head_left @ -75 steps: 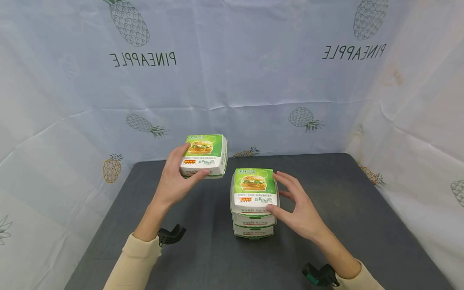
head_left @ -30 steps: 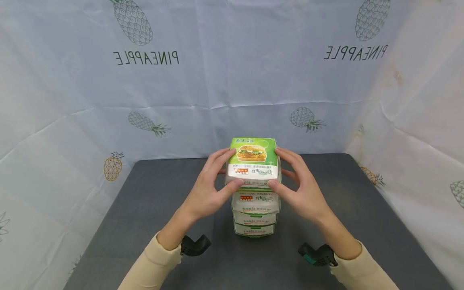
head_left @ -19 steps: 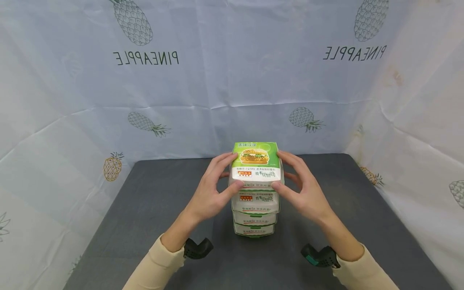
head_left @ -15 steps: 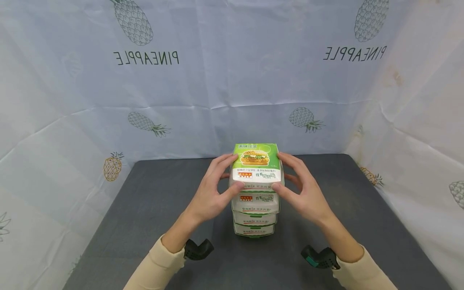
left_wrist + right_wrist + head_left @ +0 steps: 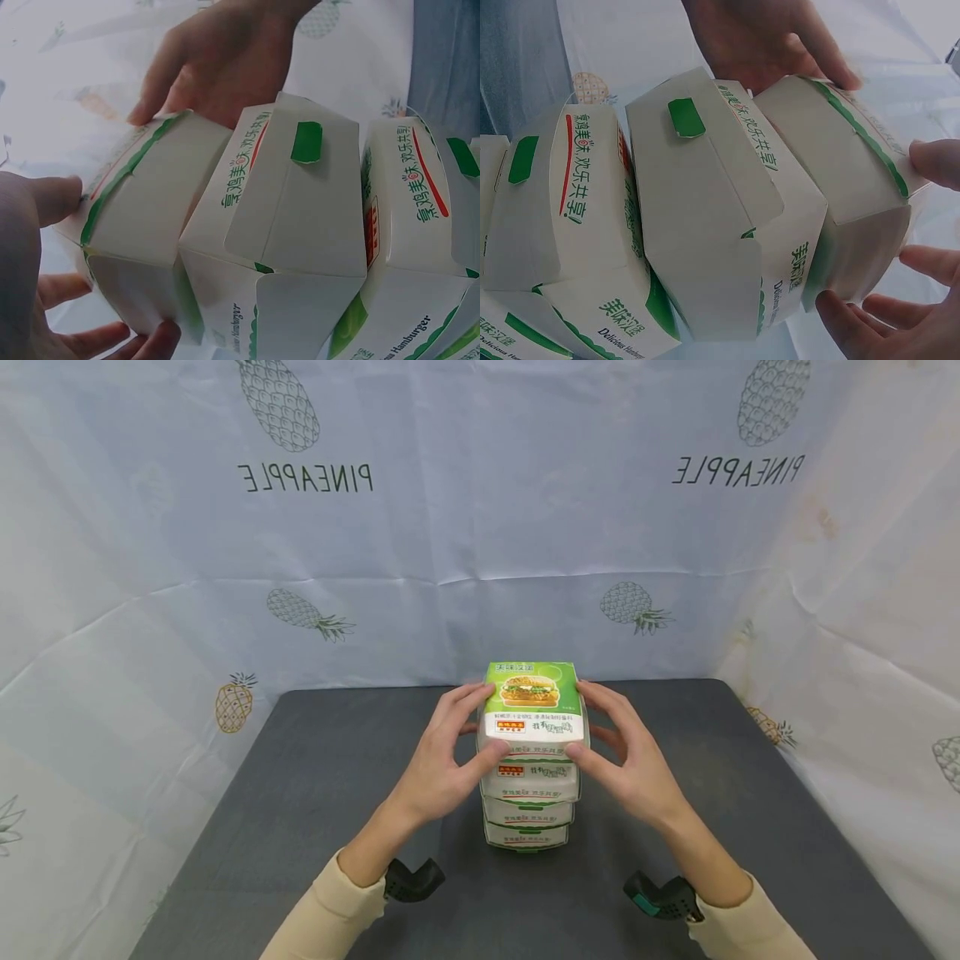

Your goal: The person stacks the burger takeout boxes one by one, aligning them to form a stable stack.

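Observation:
A stack of several green-and-white paper hamburger boxes rises near the middle of the table. My left hand and right hand grip the top hamburger box from opposite sides. Each thumb lies at the front, with the fingers along the side and towards the back. In the left wrist view the top box sits against the one under it, slightly askew. The right wrist view likewise shows the top box between both hands. A burger picture faces up on its lid.
The dark grey table carries the stack. A pale cloth printed with pineapples hangs behind it and along both sides. Black wrist devices are worn on both arms.
The left hand has brought its box from the left over to the stack. My right hand has moved up from the stack's former top box to this one. Both hands have since lowered it slightly.

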Motion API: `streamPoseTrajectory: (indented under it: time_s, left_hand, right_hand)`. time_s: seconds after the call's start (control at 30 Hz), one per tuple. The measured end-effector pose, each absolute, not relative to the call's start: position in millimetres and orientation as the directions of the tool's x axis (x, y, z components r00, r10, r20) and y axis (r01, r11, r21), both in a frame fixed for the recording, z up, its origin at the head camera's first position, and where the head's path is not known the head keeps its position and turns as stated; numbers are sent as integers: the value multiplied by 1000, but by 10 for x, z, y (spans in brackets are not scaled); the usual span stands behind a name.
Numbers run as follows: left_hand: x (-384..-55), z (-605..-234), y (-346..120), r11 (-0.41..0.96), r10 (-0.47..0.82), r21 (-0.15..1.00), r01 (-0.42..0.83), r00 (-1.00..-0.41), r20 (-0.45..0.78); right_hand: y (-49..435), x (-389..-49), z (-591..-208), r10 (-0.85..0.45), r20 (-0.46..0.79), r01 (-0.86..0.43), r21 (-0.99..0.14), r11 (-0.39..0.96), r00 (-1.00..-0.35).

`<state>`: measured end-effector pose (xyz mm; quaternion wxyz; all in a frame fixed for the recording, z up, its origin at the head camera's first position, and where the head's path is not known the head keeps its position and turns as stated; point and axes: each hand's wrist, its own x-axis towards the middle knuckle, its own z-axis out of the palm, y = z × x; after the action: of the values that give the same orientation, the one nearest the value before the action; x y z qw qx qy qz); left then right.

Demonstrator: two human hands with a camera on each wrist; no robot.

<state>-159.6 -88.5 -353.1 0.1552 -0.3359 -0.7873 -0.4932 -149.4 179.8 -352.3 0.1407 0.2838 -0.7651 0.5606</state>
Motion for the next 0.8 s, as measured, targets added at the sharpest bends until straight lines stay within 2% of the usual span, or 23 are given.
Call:
streamPoseTrajectory:
  time_s: [0.43, 0.8]
  left_hand:
    - [-1569, -3548, -904, 307, 355, 680, 665, -743, 567]
    - [-1559, -3600, -1033, 341, 317, 674, 655, -756, 573]
  right_hand:
    - [1824, -1457, -3512, -275, 566, -620, -765, 176, -777]
    - [1968, -1413, -3515, -240, 564, -608, -768, 199, -790]
